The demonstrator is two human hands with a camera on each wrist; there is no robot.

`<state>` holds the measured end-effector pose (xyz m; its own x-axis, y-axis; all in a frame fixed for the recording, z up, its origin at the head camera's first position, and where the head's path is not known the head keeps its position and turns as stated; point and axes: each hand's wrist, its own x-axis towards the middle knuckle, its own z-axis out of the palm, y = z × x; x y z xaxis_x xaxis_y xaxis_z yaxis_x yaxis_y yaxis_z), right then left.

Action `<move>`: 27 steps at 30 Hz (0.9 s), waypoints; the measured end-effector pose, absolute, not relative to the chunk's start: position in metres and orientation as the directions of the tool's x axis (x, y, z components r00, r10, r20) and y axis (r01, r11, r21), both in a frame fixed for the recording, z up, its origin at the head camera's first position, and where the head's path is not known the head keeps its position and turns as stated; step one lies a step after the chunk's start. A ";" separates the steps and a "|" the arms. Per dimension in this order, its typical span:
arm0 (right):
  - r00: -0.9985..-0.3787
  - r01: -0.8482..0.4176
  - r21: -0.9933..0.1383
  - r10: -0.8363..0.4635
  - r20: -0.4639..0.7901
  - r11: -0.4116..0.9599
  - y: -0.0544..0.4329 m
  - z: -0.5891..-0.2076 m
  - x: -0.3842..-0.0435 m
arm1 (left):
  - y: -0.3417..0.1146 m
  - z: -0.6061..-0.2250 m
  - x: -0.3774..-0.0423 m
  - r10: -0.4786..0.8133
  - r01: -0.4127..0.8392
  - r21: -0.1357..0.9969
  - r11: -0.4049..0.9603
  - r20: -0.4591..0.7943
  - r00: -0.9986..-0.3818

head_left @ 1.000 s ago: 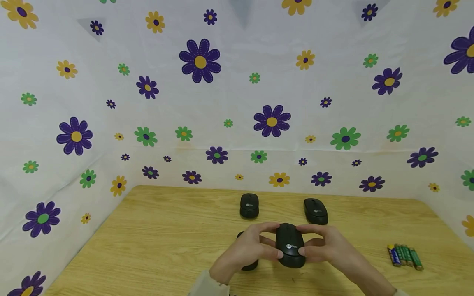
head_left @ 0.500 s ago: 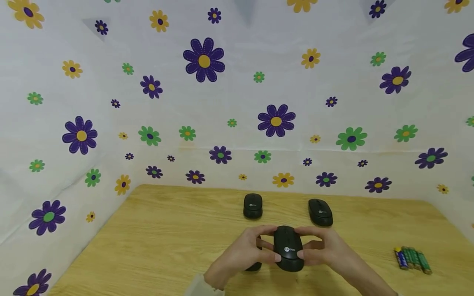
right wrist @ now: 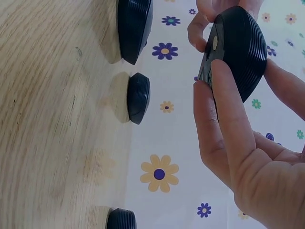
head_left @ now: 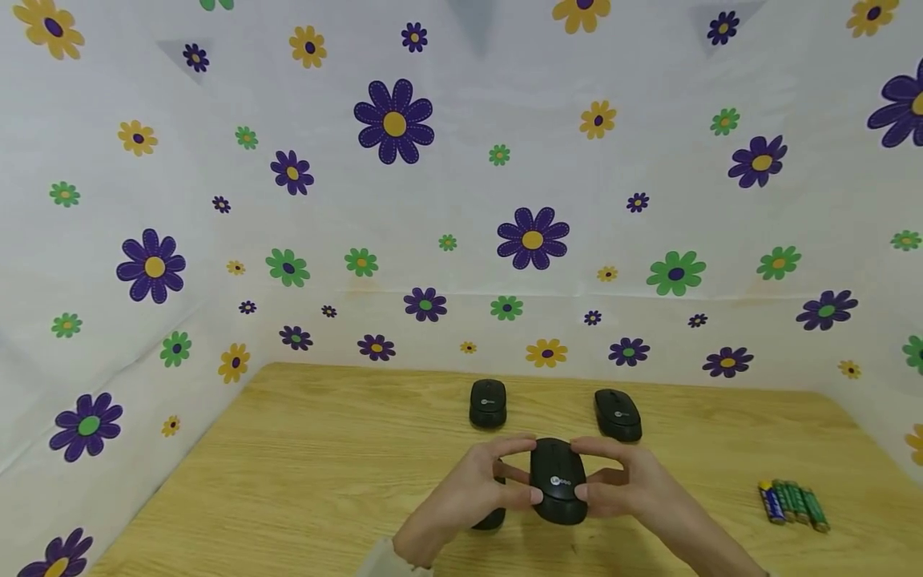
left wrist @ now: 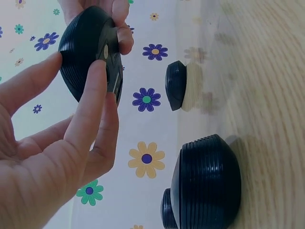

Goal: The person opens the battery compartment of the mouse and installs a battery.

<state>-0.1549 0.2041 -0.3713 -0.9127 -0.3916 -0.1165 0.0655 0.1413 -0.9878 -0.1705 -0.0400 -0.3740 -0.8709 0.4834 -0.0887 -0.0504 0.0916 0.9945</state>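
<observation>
A black computer mouse [head_left: 558,481] with a white logo is held up over the table between both hands. My left hand [head_left: 472,489] grips its left side, thumb near the front seam and index finger at the far end. From the other side my right hand [head_left: 634,485] grips it the same way. Both wrist views show fingers spread against the underside of the mouse [left wrist: 88,52], and its ribbed side faces the cameras. Behind the left hand another black mouse [head_left: 490,519] lies on the table, mostly hidden.
Two more black mice, one at the back middle [head_left: 488,403] and one farther right [head_left: 618,415], rest on the wooden table [head_left: 324,465]. At the right lie several batteries [head_left: 792,502], one blue and the others green. A flower-printed white cloth [head_left: 433,192] surrounds the table's back and sides.
Both hands keep their grip on the mouse, which has shifted very slightly left. The head view sways a little; the things on the table stay put.
</observation>
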 end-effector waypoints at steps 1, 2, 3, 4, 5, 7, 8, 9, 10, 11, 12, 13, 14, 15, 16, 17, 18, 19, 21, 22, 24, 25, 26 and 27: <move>-0.915 0.062 -0.988 -0.388 -0.113 0.141 0.204 -0.371 -0.155 | -0.040 -0.374 -0.170 0.486 -0.045 0.995 0.089 -0.083 -0.870; -0.916 0.058 -0.988 -0.385 -0.111 0.146 0.204 -0.371 -0.155 | -0.040 -0.374 -0.171 0.490 -0.038 0.996 0.085 -0.076 -0.868; -0.917 0.052 -0.987 -0.384 -0.107 0.150 0.204 -0.371 -0.156 | -0.040 -0.375 -0.171 0.494 -0.029 0.996 0.083 -0.066 -0.867; -0.917 0.046 -0.987 -0.386 -0.102 0.151 0.204 -0.371 -0.156 | -0.041 -0.375 -0.171 0.498 -0.017 0.996 0.082 -0.056 -0.865; -0.916 0.044 -0.988 -0.390 -0.099 0.149 0.204 -0.371 -0.157 | -0.041 -0.375 -0.171 0.502 -0.007 0.997 0.082 -0.047 -0.863; -0.912 0.040 -0.989 -0.400 -0.094 0.141 0.204 -0.371 -0.157 | -0.043 -0.375 -0.172 0.516 0.015 0.997 0.077 -0.027 -0.856; -0.910 0.041 -0.990 -0.403 -0.093 0.136 0.204 -0.371 -0.157 | -0.045 -0.374 -0.172 0.523 0.022 0.997 0.071 -0.018 -0.852; -0.909 0.045 -0.991 -0.406 -0.094 0.128 0.204 -0.370 -0.157 | -0.046 -0.374 -0.172 0.532 0.025 0.998 0.061 -0.012 -0.847; -0.909 0.047 -0.992 -0.407 -0.092 0.121 0.204 -0.370 -0.157 | -0.047 -0.374 -0.172 0.542 0.025 0.998 0.050 -0.006 -0.840; -0.909 0.047 -0.992 -0.406 -0.091 0.117 0.205 -0.369 -0.157 | -0.047 -0.374 -0.173 0.553 0.022 0.999 0.038 -0.002 -0.833; -0.910 0.048 -0.992 -0.404 -0.092 0.117 0.205 -0.369 -0.157 | -0.048 -0.373 -0.173 0.563 0.017 0.999 0.026 -0.001 -0.826; -0.911 0.050 -0.992 -0.401 -0.094 0.119 0.205 -0.369 -0.157 | -0.048 -0.373 -0.173 0.570 0.013 1.000 0.019 0.000 -0.822; -0.913 0.053 -0.991 -0.395 -0.099 0.127 0.206 -0.368 -0.157 | -0.049 -0.372 -0.173 0.575 0.009 1.000 0.011 0.001 -0.818; -0.914 0.051 -0.990 -0.393 -0.099 0.132 0.206 -0.367 -0.157 | -0.049 -0.372 -0.173 0.580 0.004 1.000 0.007 0.000 -0.815; -0.914 0.047 -0.990 -0.395 -0.096 0.132 0.206 -0.367 -0.156 | -0.049 -0.372 -0.173 0.579 0.003 1.000 0.007 -0.001 -0.815; -0.913 0.048 -0.990 -0.397 -0.097 0.130 0.207 -0.367 -0.156 | -0.049 -0.372 -0.173 0.576 -0.001 1.000 0.006 -0.004 -0.817; -0.910 0.051 -0.991 -0.402 -0.097 0.125 0.207 -0.367 -0.156 | -0.048 -0.372 -0.173 0.569 -0.002 1.000 0.010 -0.007 -0.822; -0.908 0.052 -0.992 -0.408 -0.096 0.117 0.208 -0.367 -0.156 | -0.048 -0.372 -0.172 0.561 -0.004 1.000 0.012 -0.010 -0.828; -0.900 0.046 -0.995 -0.427 -0.080 0.088 0.209 -0.368 -0.156 | -0.046 -0.372 -0.172 0.541 -0.002 1.000 0.019 -0.012 -0.841; -0.896 0.044 -0.996 -0.438 -0.074 0.078 0.209 -0.368 -0.157 | -0.045 -0.373 -0.172 0.532 0.009 1.000 0.028 -0.008 -0.847; -0.888 0.036 -0.997 -0.456 -0.061 0.065 0.209 -0.369 -0.157 | -0.044 -0.374 -0.173 0.518 0.030 0.999 0.043 0.003 -0.855; -0.885 0.027 -0.998 -0.462 -0.053 0.063 0.209 -0.369 -0.157 | -0.044 -0.375 -0.173 0.514 0.040 0.998 0.048 0.010 -0.858; -0.881 0.018 -0.998 -0.470 -0.044 0.060 0.209 -0.369 -0.157 | -0.043 -0.376 -0.173 0.510 0.054 0.997 0.055 0.018 -0.860; -0.879 0.012 -0.998 -0.475 -0.039 0.059 0.209 -0.369 -0.157 | -0.043 -0.376 -0.174 0.510 0.064 0.996 0.057 0.026 -0.860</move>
